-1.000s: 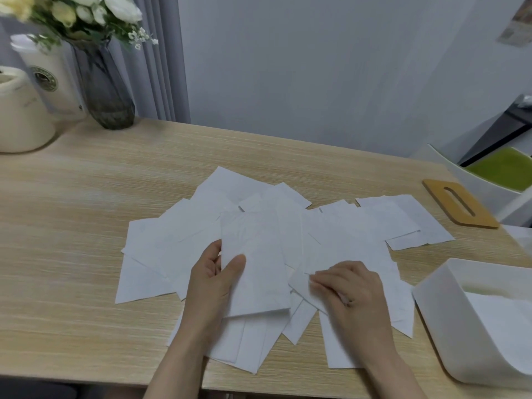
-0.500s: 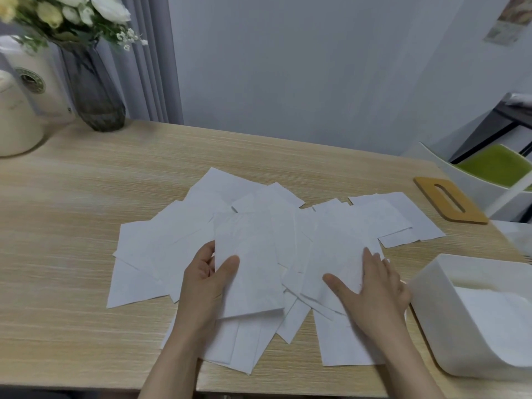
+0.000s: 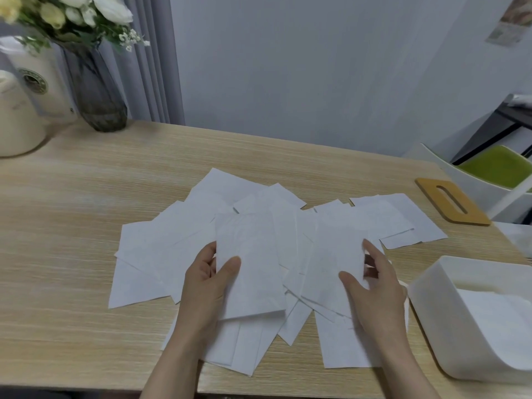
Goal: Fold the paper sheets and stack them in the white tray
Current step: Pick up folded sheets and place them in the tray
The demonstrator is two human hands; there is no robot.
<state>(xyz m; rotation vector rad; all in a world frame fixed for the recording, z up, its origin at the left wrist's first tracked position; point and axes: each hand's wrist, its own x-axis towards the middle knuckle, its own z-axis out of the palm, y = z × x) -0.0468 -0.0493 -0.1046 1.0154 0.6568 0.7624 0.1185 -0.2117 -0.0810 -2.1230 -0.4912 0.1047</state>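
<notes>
Now left hand (image 3: 211, 279) pinching folded sheet (image 3: 249, 266), right hand (image 3: 371, 280) gripping another sheet (image 3: 334, 260)

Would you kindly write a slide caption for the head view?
Left hand and right hand each grip a paper sheet from the spread beside the white tray.

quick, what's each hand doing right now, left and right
Left hand: holding a paper sheet, thumb on top.
Right hand: pinching another paper sheet from the pile.
</notes>
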